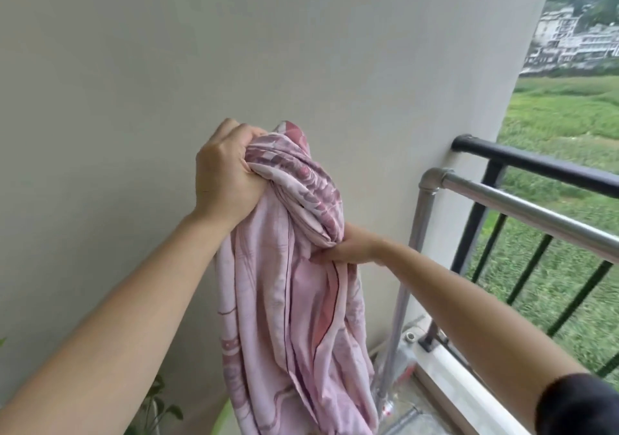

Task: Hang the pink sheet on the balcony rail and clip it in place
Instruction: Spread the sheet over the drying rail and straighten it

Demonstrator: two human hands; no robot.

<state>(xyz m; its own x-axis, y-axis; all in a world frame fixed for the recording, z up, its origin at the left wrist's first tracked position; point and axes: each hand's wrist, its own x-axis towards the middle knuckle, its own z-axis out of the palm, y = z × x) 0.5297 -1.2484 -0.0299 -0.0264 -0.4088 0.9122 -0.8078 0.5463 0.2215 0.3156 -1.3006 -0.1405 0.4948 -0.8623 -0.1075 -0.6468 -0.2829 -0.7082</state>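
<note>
The pink patterned sheet (294,287) hangs bunched in front of a pale wall, held up in the air. My left hand (224,173) grips its gathered top in a fist. My right hand (351,247) pinches a fold lower down on the sheet's right side. To the right runs a silver metal rail (522,212) on a silver post, and behind it the black balcony rail (536,163) with black bars. The sheet hangs left of both rails and touches neither. No clip is in view.
A pale wall (234,49) fills the left and centre. A white ledge (449,364) lies at the foot of the railing. Green plant leaves (157,408) show at the bottom left. Beyond the rails are a grassy field and distant buildings.
</note>
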